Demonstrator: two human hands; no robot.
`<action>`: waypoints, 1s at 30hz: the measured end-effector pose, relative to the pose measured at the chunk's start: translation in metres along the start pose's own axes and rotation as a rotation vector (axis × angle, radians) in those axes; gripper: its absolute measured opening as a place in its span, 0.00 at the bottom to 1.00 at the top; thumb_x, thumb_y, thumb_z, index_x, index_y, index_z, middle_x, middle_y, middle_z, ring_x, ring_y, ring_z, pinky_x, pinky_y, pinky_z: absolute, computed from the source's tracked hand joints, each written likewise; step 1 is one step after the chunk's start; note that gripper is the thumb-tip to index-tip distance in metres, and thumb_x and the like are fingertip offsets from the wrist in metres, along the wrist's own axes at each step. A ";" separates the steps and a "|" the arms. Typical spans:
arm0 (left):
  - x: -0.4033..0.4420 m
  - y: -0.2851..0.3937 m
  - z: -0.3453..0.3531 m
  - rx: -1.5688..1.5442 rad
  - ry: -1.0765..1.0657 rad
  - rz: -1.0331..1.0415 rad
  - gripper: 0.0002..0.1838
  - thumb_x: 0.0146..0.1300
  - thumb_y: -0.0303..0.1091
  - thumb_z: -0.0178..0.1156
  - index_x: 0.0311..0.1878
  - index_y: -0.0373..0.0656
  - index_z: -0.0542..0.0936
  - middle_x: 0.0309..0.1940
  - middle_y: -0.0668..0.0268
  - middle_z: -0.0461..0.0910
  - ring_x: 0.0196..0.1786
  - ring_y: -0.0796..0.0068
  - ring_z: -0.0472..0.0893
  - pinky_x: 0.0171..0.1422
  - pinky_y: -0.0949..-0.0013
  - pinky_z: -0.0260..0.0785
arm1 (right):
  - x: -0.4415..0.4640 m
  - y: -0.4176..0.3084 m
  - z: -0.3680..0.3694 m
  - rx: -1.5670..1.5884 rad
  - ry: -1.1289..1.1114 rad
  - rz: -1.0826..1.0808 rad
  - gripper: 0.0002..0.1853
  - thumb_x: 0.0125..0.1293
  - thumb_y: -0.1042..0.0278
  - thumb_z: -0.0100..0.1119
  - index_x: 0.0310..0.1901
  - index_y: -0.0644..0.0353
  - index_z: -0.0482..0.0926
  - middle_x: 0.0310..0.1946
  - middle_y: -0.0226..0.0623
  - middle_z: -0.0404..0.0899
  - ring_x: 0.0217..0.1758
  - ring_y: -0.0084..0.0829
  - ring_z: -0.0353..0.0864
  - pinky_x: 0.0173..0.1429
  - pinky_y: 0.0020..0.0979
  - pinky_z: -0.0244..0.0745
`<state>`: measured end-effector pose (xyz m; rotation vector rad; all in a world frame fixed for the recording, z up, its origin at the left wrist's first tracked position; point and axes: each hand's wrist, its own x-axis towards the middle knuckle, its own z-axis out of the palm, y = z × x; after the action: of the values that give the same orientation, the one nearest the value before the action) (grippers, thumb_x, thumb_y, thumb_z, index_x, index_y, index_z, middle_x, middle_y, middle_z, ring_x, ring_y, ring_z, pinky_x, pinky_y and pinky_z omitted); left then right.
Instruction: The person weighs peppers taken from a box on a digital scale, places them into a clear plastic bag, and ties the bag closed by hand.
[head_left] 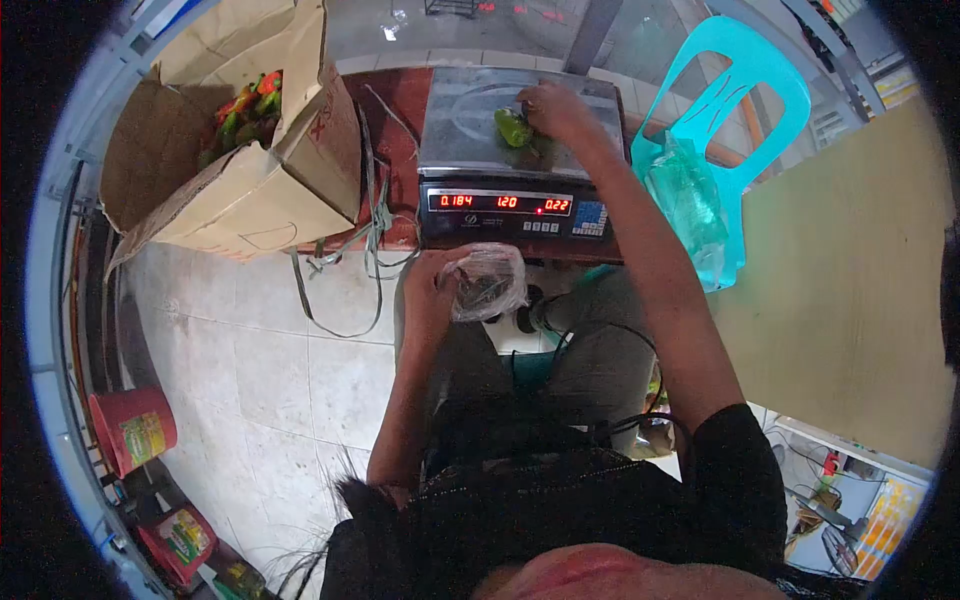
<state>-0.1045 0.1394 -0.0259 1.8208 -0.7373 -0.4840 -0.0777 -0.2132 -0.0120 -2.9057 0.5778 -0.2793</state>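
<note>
A digital scale (470,215) with a metal plate stands in front of me, its red digits reading 0.184, 1.20 and 0.22. On the plate lies a green bell pepper (514,128). My right hand (560,112) is just beside it at the plate, fingers curled, and what they hold, if anything, is hidden. Below the scale's front, over my lap, my left hand (430,288) grips a clear plastic bag (492,282) by its side. The bag's mouth is spread, and its contents are hard to make out.
At the left, an open cardboard box (225,200) contains red and green peppers (245,110). A turquoise plastic stool (740,110) with green plastic bags (690,205) stands right of the scale. A wooden board (850,270) lies further right. Loose strapping (375,230) hangs by the box. Red containers (135,430) stand lower left.
</note>
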 end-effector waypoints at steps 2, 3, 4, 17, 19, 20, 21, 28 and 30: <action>0.003 0.000 -0.001 -0.056 -0.030 -0.034 0.21 0.55 0.14 0.55 0.51 0.42 0.81 0.45 0.58 0.78 0.50 0.62 0.79 0.55 0.66 0.69 | -0.001 0.008 0.001 -0.041 0.073 -0.082 0.19 0.52 0.67 0.64 0.49 0.53 0.81 0.42 0.47 0.79 0.54 0.46 0.75 0.56 0.47 0.73; 0.005 0.000 -0.002 -0.045 -0.031 -0.020 0.21 0.55 0.14 0.55 0.51 0.43 0.81 0.45 0.58 0.77 0.50 0.62 0.79 0.55 0.66 0.70 | 0.001 0.012 0.001 -0.058 0.065 -0.109 0.18 0.52 0.66 0.65 0.47 0.54 0.81 0.42 0.47 0.79 0.54 0.46 0.75 0.56 0.46 0.73; 0.006 0.000 -0.002 -0.033 -0.034 -0.007 0.21 0.55 0.14 0.55 0.51 0.43 0.81 0.45 0.58 0.77 0.50 0.62 0.79 0.55 0.66 0.70 | 0.003 0.015 0.003 -0.073 0.056 -0.136 0.18 0.51 0.66 0.66 0.45 0.55 0.80 0.42 0.47 0.79 0.54 0.47 0.75 0.56 0.46 0.72; 0.006 0.022 0.019 0.167 0.054 0.147 0.24 0.57 0.18 0.58 0.58 0.47 0.78 0.52 0.57 0.78 0.55 0.60 0.78 0.60 0.63 0.70 | -0.205 -0.115 -0.072 0.699 0.298 0.013 0.27 0.51 0.68 0.71 0.52 0.59 0.70 0.47 0.44 0.73 0.53 0.46 0.76 0.58 0.40 0.71; 0.005 0.021 0.022 0.105 0.060 0.230 0.26 0.54 0.15 0.55 0.58 0.44 0.77 0.50 0.57 0.77 0.52 0.60 0.78 0.56 0.64 0.70 | -0.225 -0.125 -0.044 0.631 0.273 -0.064 0.27 0.51 0.68 0.70 0.53 0.59 0.69 0.50 0.48 0.70 0.54 0.51 0.75 0.58 0.42 0.73; 0.006 0.023 0.022 0.076 0.064 0.274 0.27 0.53 0.13 0.53 0.58 0.43 0.77 0.48 0.57 0.77 0.51 0.60 0.79 0.54 0.64 0.71 | -0.232 -0.132 -0.037 0.644 0.213 -0.078 0.29 0.51 0.70 0.69 0.55 0.59 0.68 0.51 0.48 0.69 0.54 0.51 0.75 0.58 0.42 0.73; 0.006 0.026 0.021 0.059 0.058 0.249 0.27 0.54 0.13 0.53 0.58 0.42 0.76 0.48 0.58 0.77 0.49 0.63 0.79 0.52 0.66 0.71 | -0.236 -0.139 -0.032 0.655 0.153 -0.095 0.31 0.51 0.71 0.68 0.57 0.59 0.67 0.52 0.48 0.69 0.55 0.50 0.75 0.58 0.42 0.73; -0.010 0.034 0.019 -0.280 0.023 -0.069 0.22 0.58 0.14 0.49 0.55 0.40 0.78 0.40 0.64 0.79 0.38 0.77 0.78 0.41 0.74 0.71 | -0.239 -0.134 0.007 0.268 -0.354 -0.199 0.30 0.55 0.68 0.65 0.59 0.60 0.66 0.56 0.52 0.67 0.49 0.50 0.80 0.50 0.44 0.78; -0.013 0.034 0.025 -0.338 0.071 -0.104 0.19 0.59 0.16 0.50 0.52 0.40 0.80 0.38 0.65 0.79 0.36 0.79 0.77 0.39 0.74 0.70 | -0.234 -0.132 0.009 0.295 -0.456 -0.063 0.25 0.57 0.66 0.64 0.55 0.60 0.69 0.54 0.50 0.70 0.46 0.47 0.81 0.48 0.44 0.78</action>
<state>-0.1389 0.1225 -0.0030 1.5544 -0.4811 -0.5723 -0.2402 -0.0003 -0.0302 -2.5757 0.3354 0.2655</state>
